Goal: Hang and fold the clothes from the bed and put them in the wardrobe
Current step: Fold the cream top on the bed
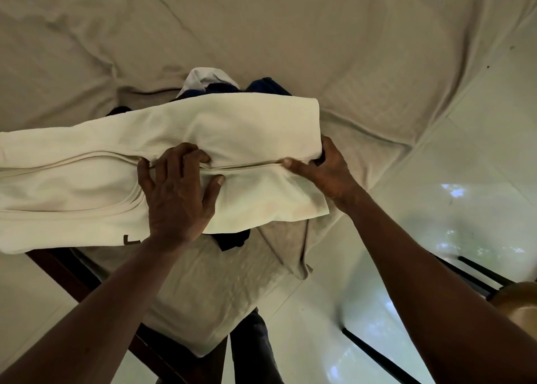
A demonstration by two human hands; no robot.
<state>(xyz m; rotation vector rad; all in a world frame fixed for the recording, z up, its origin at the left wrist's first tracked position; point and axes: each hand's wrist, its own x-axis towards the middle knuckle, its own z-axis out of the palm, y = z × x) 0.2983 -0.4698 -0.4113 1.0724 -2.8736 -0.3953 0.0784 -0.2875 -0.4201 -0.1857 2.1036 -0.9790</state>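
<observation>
**Asker:** Where is the piece you are working on?

**Me:** The cream garment lies folded in a long band across the near corner of the bed. Its left end runs out of view. Near its lower left edge there is a small dark mark, and below that the dark bed frame shows.

**Asker:** And your left hand?

**Me:** My left hand lies palm down on the middle of the band, with the fingers spread wide. The thumb rests flat on the cloth and the fingertips bend into the crease that runs along it. Whether they pinch any cloth there, I cannot tell.

**Asker:** What is under the band?

**Me:** A small pile. A white garment and dark blue clothes stick out past its far edge. A grey garment spreads out from under its near edge and hangs over the side of the bed.

**Asker:** And the right hand?

**Me:** My right hand grips the right end of the band. The thumb presses on top at the crease and the fingers curl round the end. The crease is pulled straight between my two hands. Further right is the glossy tiled floor.
</observation>
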